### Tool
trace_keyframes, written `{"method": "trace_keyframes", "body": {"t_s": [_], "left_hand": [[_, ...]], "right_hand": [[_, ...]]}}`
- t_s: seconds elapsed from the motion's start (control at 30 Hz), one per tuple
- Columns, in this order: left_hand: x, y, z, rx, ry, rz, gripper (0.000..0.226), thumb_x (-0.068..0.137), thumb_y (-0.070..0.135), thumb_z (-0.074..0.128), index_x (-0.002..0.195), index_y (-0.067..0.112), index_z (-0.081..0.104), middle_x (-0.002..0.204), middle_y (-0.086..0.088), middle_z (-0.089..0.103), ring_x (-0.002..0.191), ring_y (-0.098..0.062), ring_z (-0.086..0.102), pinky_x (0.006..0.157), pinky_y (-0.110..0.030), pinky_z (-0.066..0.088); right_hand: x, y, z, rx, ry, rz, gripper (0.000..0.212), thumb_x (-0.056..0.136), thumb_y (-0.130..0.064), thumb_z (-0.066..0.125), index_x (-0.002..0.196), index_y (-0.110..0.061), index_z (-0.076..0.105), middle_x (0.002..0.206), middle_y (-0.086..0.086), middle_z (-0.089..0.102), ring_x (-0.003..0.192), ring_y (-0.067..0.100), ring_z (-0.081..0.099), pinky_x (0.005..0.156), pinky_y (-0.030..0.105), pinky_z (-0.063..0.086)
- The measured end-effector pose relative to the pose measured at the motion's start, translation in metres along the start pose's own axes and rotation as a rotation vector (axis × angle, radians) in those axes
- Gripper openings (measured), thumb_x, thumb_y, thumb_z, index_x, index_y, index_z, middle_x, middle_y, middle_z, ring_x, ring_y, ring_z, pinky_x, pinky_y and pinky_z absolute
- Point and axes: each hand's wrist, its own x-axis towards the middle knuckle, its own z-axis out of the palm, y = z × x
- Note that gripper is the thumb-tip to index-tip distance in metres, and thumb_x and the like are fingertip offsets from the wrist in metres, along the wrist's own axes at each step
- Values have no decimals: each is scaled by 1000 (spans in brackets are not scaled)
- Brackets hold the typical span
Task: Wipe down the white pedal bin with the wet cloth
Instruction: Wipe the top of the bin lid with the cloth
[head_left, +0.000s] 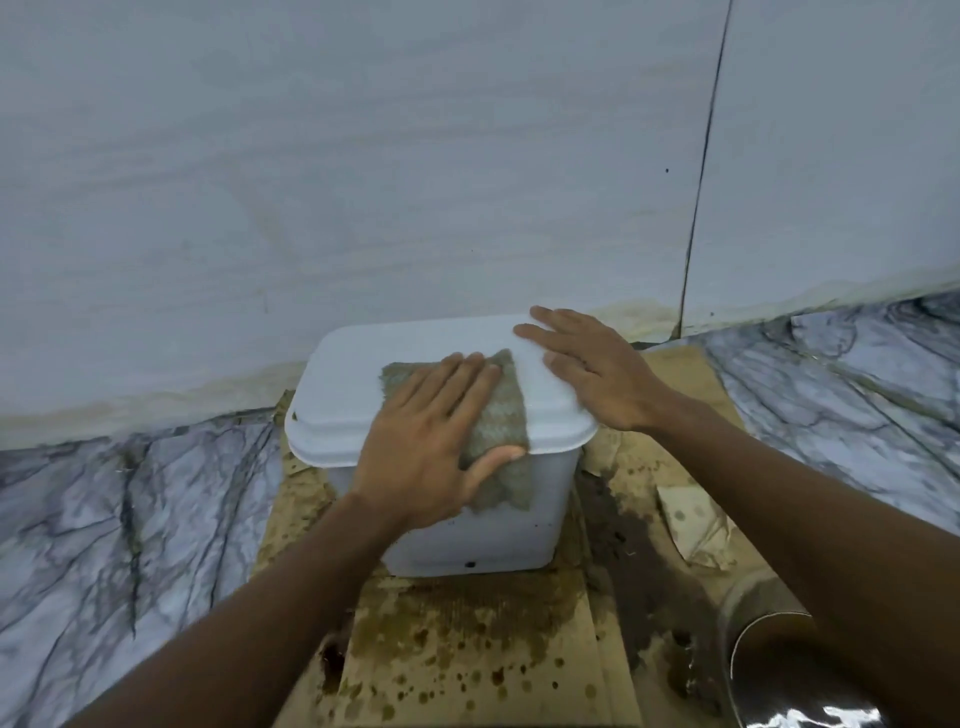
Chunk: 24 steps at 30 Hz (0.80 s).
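Note:
The white pedal bin (343, 395) stands on stained cardboard against the wall, its lid closed. A grey-green wet cloth (501, 415) lies over the lid's front right part and hangs down the bin's front face. My left hand (426, 447) presses flat on the cloth, fingers straight, the thumb resting against the cloth at the lid's front rim. My right hand (592, 369) lies flat on the lid's right end, fingers spread and straight, holding nothing.
Wet, spotted cardboard (467, 660) covers the floor under and in front of the bin. A metal bowl or bucket (789, 675) with dark water sits at the lower right. Marble-patterned floor (130, 519) lies on both sides. The pale wall (363, 182) is right behind the bin.

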Motion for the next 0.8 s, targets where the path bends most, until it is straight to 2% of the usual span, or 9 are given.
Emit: {"method": "trace_keyframes", "body": {"t_s": [0.17, 0.27, 0.33, 0.4, 0.47, 0.53, 0.6, 0.73, 0.8], "left_hand": [[-29, -55, -18, -18, -27, 0, 78, 93, 67, 50, 150, 13, 45, 154, -7, 45, 145, -22, 39, 118, -43, 33], [-33, -55, -22, -21, -50, -42, 78, 95, 67, 43, 151, 14, 42, 156, -7, 42, 146, -22, 35, 121, -40, 25], [-26, -47, -20, -4, -63, -39, 77, 96, 66, 41, 151, 11, 42, 155, -10, 43, 145, -25, 37, 122, -38, 20], [-20, -39, -19, 7, -57, -32, 75, 98, 63, 42, 149, 8, 45, 152, -13, 47, 143, -28, 40, 122, -42, 25], [-18, -39, -19, -12, -54, -33, 74, 98, 62, 43, 149, 8, 45, 152, -13, 47, 143, -27, 40, 122, -41, 24], [-22, -45, -21, -38, -78, -35, 74, 99, 64, 40, 152, 12, 40, 156, -10, 42, 146, -24, 35, 123, -34, 14], [-29, -56, -23, -52, -101, -44, 73, 100, 64, 38, 154, 15, 36, 158, -8, 38, 148, -22, 30, 123, -31, 10], [-52, -84, -25, -87, -62, -108, 67, 101, 58, 36, 151, 13, 43, 155, -8, 44, 145, -23, 37, 122, -43, 27], [-61, -84, -29, -153, -42, -280, 66, 102, 57, 32, 151, 14, 41, 157, -7, 41, 147, -22, 32, 121, -46, 28]], "right_hand": [[1, -8, -5, -85, -67, -2, 60, 99, -52, 24, 156, -35, 33, 168, -10, 18, 156, 12, 9, 120, 26, 0], [6, -23, -5, -179, -101, -17, 62, 101, -52, 29, 159, -29, 27, 169, -6, 14, 156, 12, 7, 124, 33, 1], [11, -34, -1, -242, -130, -35, 62, 105, -49, 34, 160, -22, 23, 169, -6, 12, 156, 8, 4, 125, 31, -3], [14, -42, 2, -276, -163, -42, 61, 107, -44, 35, 161, -21, 19, 169, -6, 10, 155, 7, 3, 124, 29, -7], [16, -48, 1, -286, -188, -28, 61, 107, -46, 35, 161, -23, 18, 169, -7, 9, 155, 6, 2, 124, 29, -8], [16, -57, 4, -282, -203, -53, 60, 106, -50, 33, 160, -28, 20, 169, -10, 8, 155, 6, 0, 124, 30, -8], [16, -67, 11, -316, -215, -99, 64, 101, -59, 24, 160, -34, 19, 168, -12, 6, 155, 5, -2, 125, 31, -9], [14, -69, 18, -371, -200, -106, 73, 92, -69, 4, 159, -41, 13, 167, -15, 1, 154, 0, -5, 122, 27, -13], [10, -63, 16, -362, -205, -94, 75, 88, -74, -1, 157, -46, 7, 167, -19, -3, 152, -3, -10, 122, 25, -14]]}}
